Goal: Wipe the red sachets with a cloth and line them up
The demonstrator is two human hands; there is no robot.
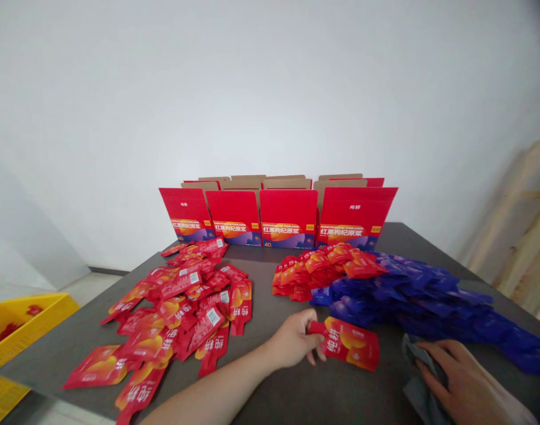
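Note:
Pinched by its narrow end, a red pouch (353, 342) with orange fruit print is in my left hand (298, 341), low over the table's front. My right hand (458, 372) is closed on a grey cloth (422, 383), to the right of that pouch and apart from it. A loose heap of red pouches (176, 319) covers the left of the table. Beyond my hands are neatly overlapped rows of red pouches (323, 265), adjoining rows of blue pouches (411, 295) that run off to the right.
Open red cartons (287, 212) stand in rows at the table's (261, 277) back, flaps up, before a white wall. On the left, lower than the tabletop, sits a yellow crate (52, 313) with red items inside. Wooden boards (517, 218) lean at the right.

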